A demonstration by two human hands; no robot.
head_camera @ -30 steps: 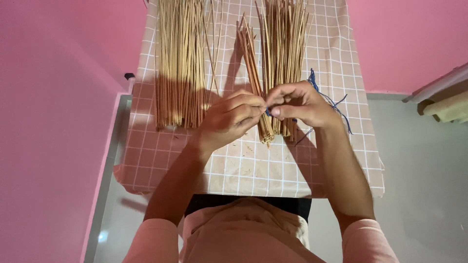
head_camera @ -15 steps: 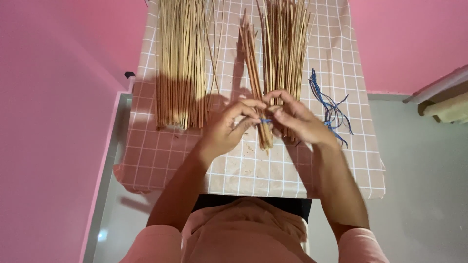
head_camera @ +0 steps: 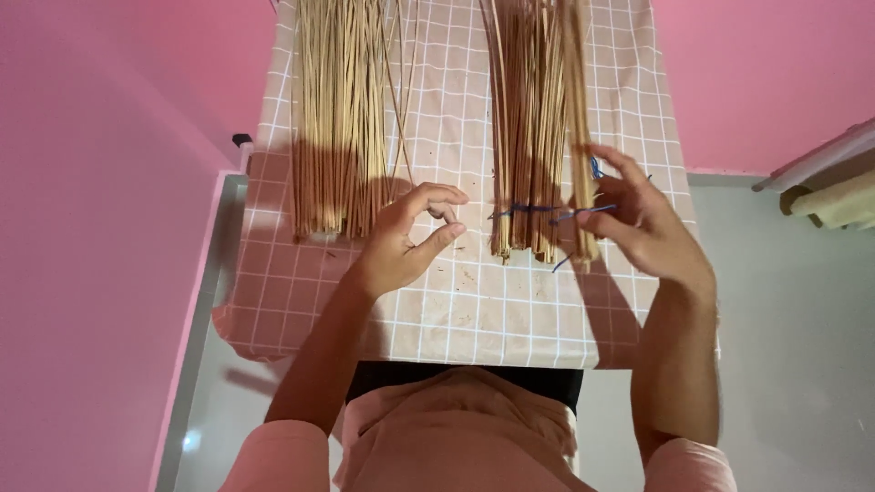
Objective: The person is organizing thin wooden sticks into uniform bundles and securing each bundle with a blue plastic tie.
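The hands have come apart since half a second ago. Then they met at the middle of the table over the stick ends; now the right hand (head_camera: 643, 228) has swung out towards three o'clock, carrying a thin bundle of sticks (head_camera: 578, 137) with it, and the left hand (head_camera: 410, 241) has dropped back towards the centre.

The right hand pinches the bundle near its lower end between thumb and fingertips, the other fingers fanned out. The bundle runs from the hand up to twelve o'clock, along the right edge of the right pile of sticks (head_camera: 524, 128). A blue thread (head_camera: 583, 212) crosses it just above the grip. The left hand is loosely curled, thumb and forefinger almost making a ring, with nothing visible in it. The left pile of sticks (head_camera: 342, 118) lies at its eleven o'clock.

I'd judge the tying is done, or nearly, and the bundle is being lifted clear. Setting it down would call for a steady pinch so the thread doesn't slip.

The tops of both piles are cut off at the frame edge. I can't make out a knot, nor whether the thread also crosses the pile. The checked tablecloth (head_camera: 456, 310) hides the table.
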